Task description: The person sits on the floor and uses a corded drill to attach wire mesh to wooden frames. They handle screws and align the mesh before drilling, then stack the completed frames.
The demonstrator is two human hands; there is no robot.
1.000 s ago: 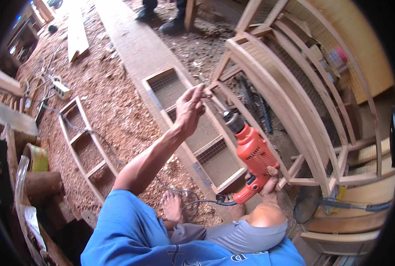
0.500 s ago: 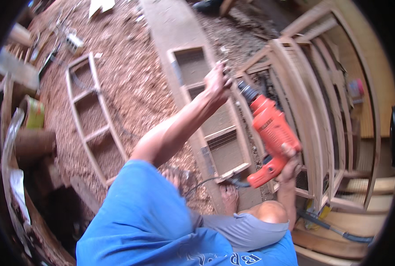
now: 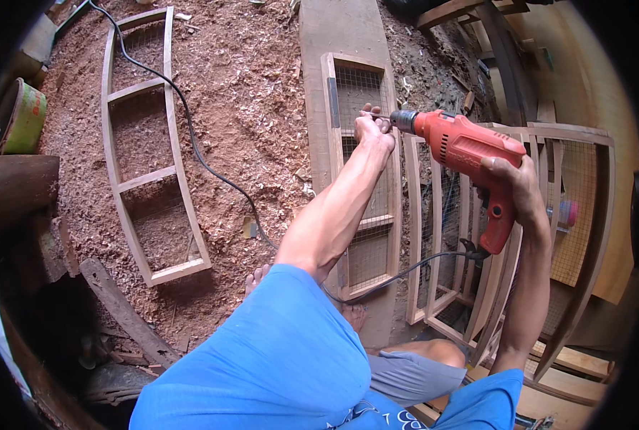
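My right hand (image 3: 514, 188) grips the handle of a red electric drill (image 3: 463, 150), held level with its nose pointing left. My left hand (image 3: 373, 127) is closed around the drill's chuck and bit at the tip. The drill's black cord (image 3: 405, 271) hangs from the handle and runs left across the floor. Below the drill lies a wooden frame with wire mesh panels (image 3: 362, 172) on a long plank. A curved slatted wooden frame (image 3: 506, 287) stands upright just under my right arm.
A curved empty three-bay wooden frame (image 3: 144, 150) lies on the sawdust-covered floor (image 3: 248, 93) at left. A green tin (image 3: 24, 118) and dark logs (image 3: 11, 190) sit at the far left. My bare foot (image 3: 256, 278) rests on the sawdust.
The view has swung so the frames lie more upright in the picture. The drill has turned from pointing up-left to level, with my left hand still at its tip.
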